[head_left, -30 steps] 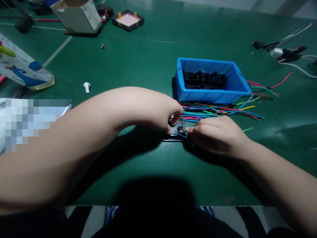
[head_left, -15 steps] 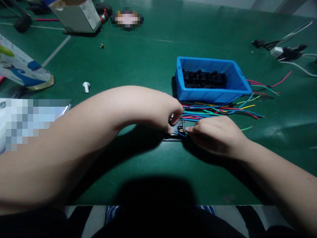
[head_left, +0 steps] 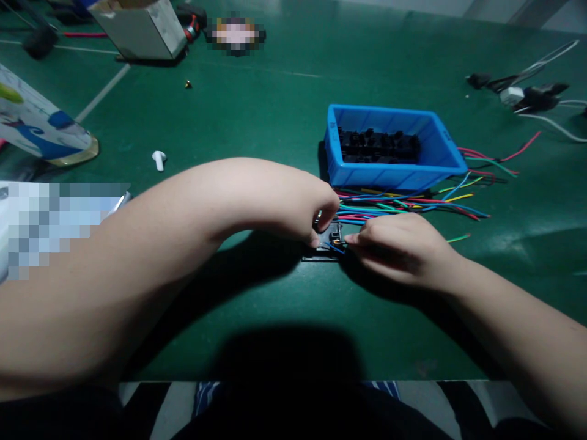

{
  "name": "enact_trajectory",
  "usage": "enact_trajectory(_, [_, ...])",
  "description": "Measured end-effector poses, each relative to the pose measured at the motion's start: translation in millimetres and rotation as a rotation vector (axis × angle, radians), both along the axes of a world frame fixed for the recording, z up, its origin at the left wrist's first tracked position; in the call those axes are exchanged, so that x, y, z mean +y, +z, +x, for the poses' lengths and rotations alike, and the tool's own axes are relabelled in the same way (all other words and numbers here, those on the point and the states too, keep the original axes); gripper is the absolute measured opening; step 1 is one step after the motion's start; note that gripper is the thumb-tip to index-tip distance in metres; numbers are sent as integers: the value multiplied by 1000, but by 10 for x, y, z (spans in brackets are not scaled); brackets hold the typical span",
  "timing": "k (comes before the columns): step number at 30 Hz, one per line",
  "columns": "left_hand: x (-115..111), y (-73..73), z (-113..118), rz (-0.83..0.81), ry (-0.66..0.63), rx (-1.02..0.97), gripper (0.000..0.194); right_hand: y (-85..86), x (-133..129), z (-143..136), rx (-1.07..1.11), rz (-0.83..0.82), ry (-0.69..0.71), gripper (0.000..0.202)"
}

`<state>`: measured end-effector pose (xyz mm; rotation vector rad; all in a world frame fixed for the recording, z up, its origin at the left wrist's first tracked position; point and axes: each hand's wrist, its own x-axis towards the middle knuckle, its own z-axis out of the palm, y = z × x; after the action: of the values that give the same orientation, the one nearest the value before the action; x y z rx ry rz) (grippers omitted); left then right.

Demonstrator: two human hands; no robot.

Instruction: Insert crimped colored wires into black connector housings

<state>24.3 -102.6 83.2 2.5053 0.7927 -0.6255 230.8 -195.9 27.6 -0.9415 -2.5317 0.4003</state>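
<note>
A small black plastic housing (head_left: 324, 240) lies on the green table, with a short blue wire (head_left: 333, 247) and a copper-coloured contact in it. My left hand (head_left: 316, 205) is bent over its left side, thumb and fingers closed on the housing's edge. From the right, my right hand (head_left: 398, 247) reaches in with thumb and forefinger pinched at the housing's right end. What sits between those fingertips is too small to make out. Just behind both hands lies a bundle of coloured wires (head_left: 413, 203), red, blue, green and yellow.
Behind the wires stands a blue bin (head_left: 389, 176) holding black plastic parts (head_left: 378, 145). A white earbud (head_left: 158, 160) lies to the left, near a printed cylinder (head_left: 41, 122). A white box (head_left: 142, 30) is at the back left; cables with plugs (head_left: 527, 96) lie at the back right.
Almost nothing differs. Both hands stay at the black housing; my right hand has shifted only very slightly.
</note>
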Motion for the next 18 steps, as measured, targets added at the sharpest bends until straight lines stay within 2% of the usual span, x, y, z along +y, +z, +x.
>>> enact_trajectory(18, [-6,19,32,-1,6,9,28,-26,2,-18,-46,-37,10,14])
